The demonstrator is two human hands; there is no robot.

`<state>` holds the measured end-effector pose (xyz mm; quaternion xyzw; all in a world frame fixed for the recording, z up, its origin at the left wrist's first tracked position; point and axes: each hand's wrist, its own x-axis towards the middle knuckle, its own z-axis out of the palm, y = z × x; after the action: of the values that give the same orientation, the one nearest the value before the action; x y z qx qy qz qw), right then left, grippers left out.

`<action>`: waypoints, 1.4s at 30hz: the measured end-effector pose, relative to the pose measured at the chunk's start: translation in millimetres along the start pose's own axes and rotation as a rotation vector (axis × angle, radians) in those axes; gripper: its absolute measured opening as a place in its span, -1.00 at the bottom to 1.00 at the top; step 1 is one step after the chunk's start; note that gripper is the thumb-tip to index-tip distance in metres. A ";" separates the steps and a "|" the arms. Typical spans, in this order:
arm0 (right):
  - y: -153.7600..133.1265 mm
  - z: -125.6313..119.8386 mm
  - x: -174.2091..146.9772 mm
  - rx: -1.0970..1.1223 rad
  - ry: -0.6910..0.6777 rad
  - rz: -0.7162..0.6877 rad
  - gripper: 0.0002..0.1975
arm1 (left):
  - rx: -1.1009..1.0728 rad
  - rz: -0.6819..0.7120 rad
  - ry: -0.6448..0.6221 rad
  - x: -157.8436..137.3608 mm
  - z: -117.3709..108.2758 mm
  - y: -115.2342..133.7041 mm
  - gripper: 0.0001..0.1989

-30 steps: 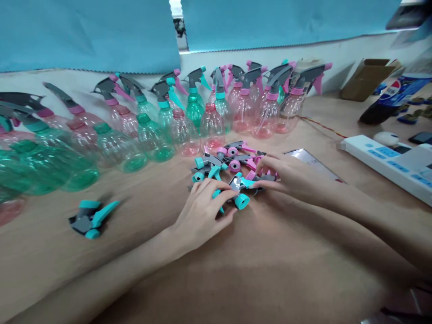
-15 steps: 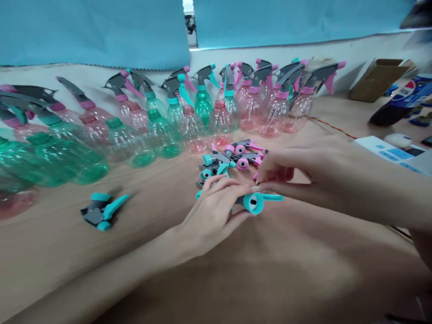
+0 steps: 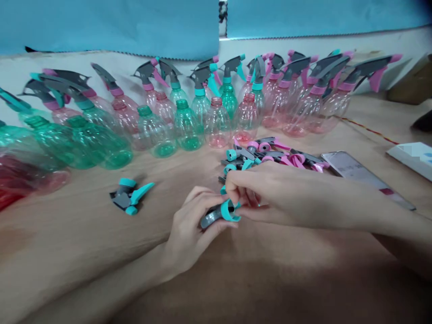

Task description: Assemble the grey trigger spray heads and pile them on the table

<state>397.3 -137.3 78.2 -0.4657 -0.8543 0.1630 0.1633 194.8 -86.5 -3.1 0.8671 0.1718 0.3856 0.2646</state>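
Note:
My left hand (image 3: 192,229) is closed around a grey spray trigger head (image 3: 212,218) with a teal collar (image 3: 228,210), which faces right. At the collar's opening, my right hand (image 3: 251,191) has its fingertips pinched together. Whatever lies between those fingertips is too small or hidden to make out. Just behind both hands sits a pile of loose trigger heads (image 3: 266,146) with pink or teal collars, partly covered by my right hand. Another grey and teal trigger head (image 3: 128,196) lies alone on the table to the left.
Pink and green clear bottles (image 3: 189,128) line the back, several fitted with trigger heads, others open-necked. A phone (image 3: 366,177) lies beyond my right forearm. Farther right are a white box (image 3: 413,159), a red-yellow wire (image 3: 367,129) and a brown box (image 3: 410,85).
My right hand has come in to the collar of the held trigger head, which has turned. The view has swung left, and the phone is uncovered behind my right arm.

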 end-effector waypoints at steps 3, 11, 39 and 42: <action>0.8 1.9 1.7 0.102 -0.022 0.032 -0.91 | -0.040 -0.014 -0.004 -0.5 0.8 -0.9 -0.79; 3.1 19.2 9.1 0.283 -0.026 0.119 -0.83 | -0.047 -0.016 0.006 -0.4 -1.5 -3.1 -0.83; -2.3 26.3 7.6 0.214 -0.066 0.093 -0.81 | -0.007 0.009 -0.094 0.8 -2.2 -3.5 -0.93; 1.6 29.6 10.0 0.187 -0.031 0.089 -0.80 | 0.003 0.006 -0.096 0.1 -2.5 -2.6 -0.93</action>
<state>380.6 -131.7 52.3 -0.4833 -0.8164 0.2561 0.1853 192.6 -83.5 -3.3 0.8856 0.1569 0.3439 0.2701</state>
